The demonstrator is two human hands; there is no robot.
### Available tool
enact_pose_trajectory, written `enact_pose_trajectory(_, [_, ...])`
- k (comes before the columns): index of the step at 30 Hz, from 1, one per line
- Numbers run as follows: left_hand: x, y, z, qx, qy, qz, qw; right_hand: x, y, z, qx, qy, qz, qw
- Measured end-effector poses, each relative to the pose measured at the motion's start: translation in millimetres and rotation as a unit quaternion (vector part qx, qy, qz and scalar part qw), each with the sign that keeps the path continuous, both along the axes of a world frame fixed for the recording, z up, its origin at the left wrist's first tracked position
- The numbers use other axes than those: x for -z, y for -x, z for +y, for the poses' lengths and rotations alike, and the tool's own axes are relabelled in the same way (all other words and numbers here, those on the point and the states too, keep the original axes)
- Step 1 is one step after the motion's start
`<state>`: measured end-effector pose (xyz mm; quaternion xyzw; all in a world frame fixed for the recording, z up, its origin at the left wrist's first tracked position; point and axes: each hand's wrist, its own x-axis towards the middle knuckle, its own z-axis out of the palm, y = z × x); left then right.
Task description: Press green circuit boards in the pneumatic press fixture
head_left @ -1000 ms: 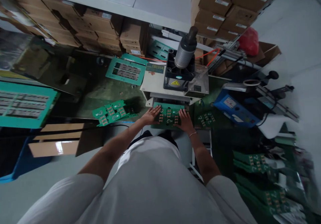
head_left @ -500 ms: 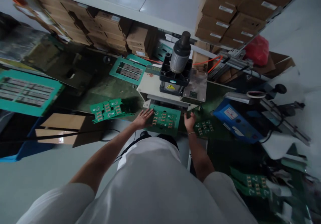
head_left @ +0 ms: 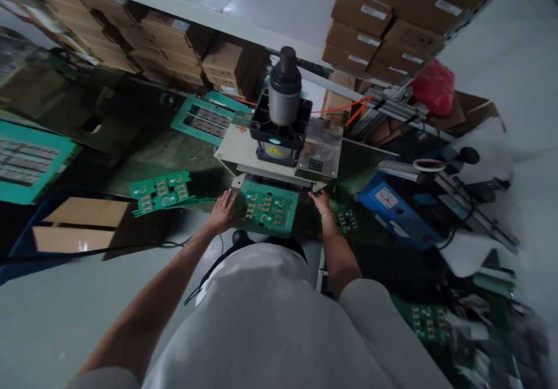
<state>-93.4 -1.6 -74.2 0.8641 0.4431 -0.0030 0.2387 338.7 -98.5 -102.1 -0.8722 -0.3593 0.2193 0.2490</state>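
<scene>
The light is dim, the edges stretched and blurry.

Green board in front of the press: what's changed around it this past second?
The right hand has left the green board, moving right to the front right corner of the press. The left hand shifted left, to the board's left edge; contact unclear. Press and board stack stayed put.

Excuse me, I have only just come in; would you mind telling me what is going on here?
A person stands at a press, with a green board lying in front of its opening. The left hand is spread at the board's left edge; whether it touches is unclear. The right hand is off the board, by the press's front right corner. More boards lie piled to the left.
</scene>
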Motion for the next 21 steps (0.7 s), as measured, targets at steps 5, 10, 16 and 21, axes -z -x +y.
enact_pose_trajectory(5, [2.3,-19,-1,-0.064,-0.030,-0.061,0.996,-19.2,-22,-77,0.066,0.113,-0.083,0.988])
enact_pose_trajectory(10, [-6.5,-35,-6,-0.070,-0.058,-0.107,0.990,-36.6,-36,-146,0.107,0.222,-0.140,0.959])
enact_pose_trajectory(16, [-21.8,-38,-11,-0.075,-0.066,-0.103,0.990,-40.1,-44,-153,0.066,0.287,-0.155,0.943])
enact_pose_trajectory(21, [-27.4,-30,-14,-0.070,-0.080,-0.091,0.990,-45.0,-45,-152,0.034,0.306,-0.166,0.937])
